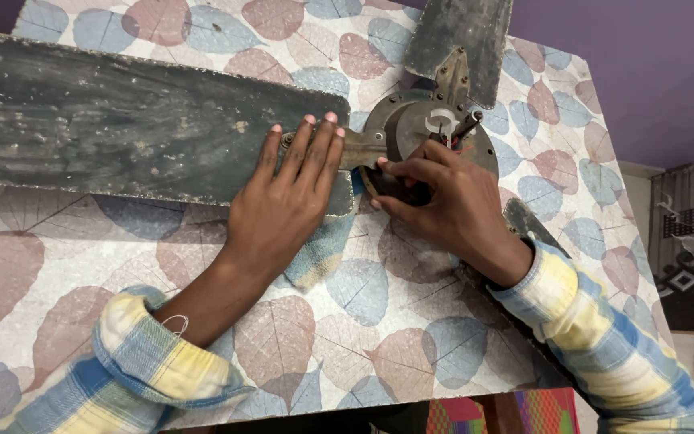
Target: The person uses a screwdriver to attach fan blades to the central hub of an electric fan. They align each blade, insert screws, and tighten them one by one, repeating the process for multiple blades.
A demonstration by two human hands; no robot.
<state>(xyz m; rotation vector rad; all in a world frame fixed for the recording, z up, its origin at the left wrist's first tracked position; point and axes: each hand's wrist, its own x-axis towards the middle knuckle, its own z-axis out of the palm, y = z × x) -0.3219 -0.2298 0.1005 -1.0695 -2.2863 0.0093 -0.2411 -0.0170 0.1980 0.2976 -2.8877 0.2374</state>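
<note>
Lying flat on a leaf-patterned table (379,337), a dismantled ceiling fan (411,128) occupies the far half of the surface, its round metal hub (407,120) close to the far right corner. Hub: dull brown-grey, with a white plastic ring (442,120) at its centre and a short dark shaft (467,124) sticking up beside the ring. Long blade (122,124): dark, dusty, paint flaking, running from the hub out past the left edge of the table. Second blade (459,40): pointing away over the far edge. Third blade (528,221): only partly seen, running toward the right edge behind the person's right wrist. Left hand (287,201): open, palm down, fingers spread and pressing flat on the inner end of the long blade, fingertips at the bracket (359,149) that joins blade to hub. Right hand (439,201): fingers curled and pinched on the near rim of the hub; what exactly they grip is hidden. Blue and yellowish towel (319,253): lying under the hub end of the long blade, showing between the two hands. Both forearms wear rolled plaid sleeves (154,362), blue, yellow and white. Purple wall (652,72) behind the table.
</note>
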